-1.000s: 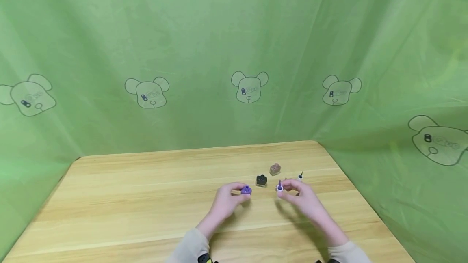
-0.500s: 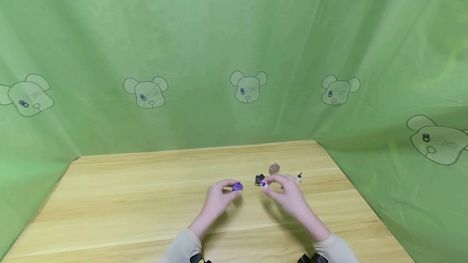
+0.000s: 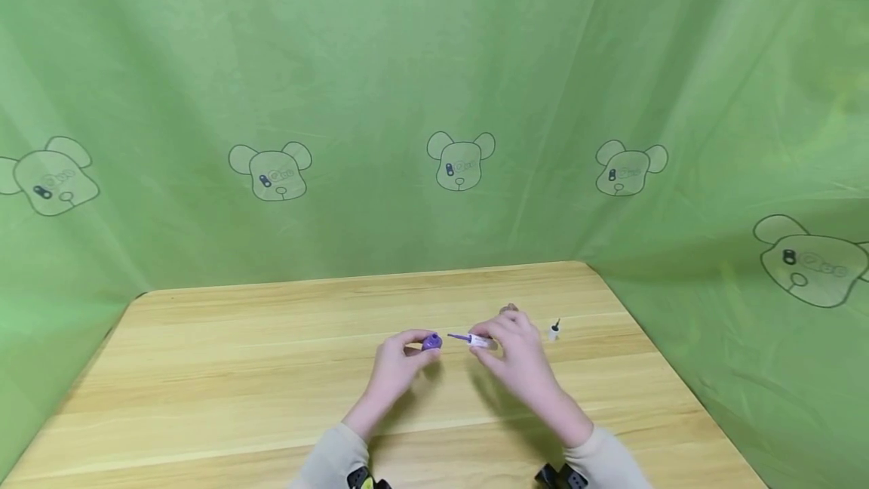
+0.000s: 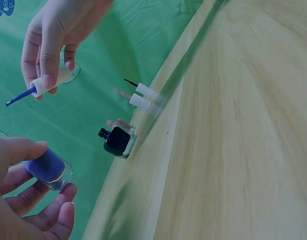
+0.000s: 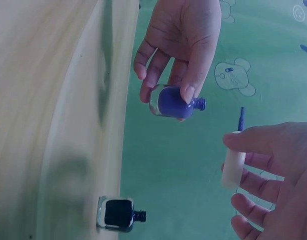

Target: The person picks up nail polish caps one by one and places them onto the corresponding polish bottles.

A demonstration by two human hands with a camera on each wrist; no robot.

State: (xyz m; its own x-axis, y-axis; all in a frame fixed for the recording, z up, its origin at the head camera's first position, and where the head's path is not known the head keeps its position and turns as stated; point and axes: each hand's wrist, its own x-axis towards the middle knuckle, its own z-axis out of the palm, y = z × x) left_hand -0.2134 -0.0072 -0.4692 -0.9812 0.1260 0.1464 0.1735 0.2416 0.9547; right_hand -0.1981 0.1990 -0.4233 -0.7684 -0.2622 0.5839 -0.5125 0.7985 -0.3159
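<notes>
Bottle (image 3: 431,342), purple and uncapped, is resting between the thumb and fingers of the left hand (image 3: 394,364), just below the centre of the head view. Right beside it, the right hand (image 3: 516,357) is pinching a white brush cap (image 3: 482,342), its purple brush (image 3: 459,336) pointing leftward, near the bottle but apart. Farther right, a black-brushed cap (image 3: 554,333) is standing on the tabletop (image 3: 271,368).

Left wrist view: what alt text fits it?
The left hand holds a purple bottle while the right hand pinches a white cap with a purple brush. A dark bottle, a part-hidden pink one and two white brush caps stand on a wooden table.
</notes>
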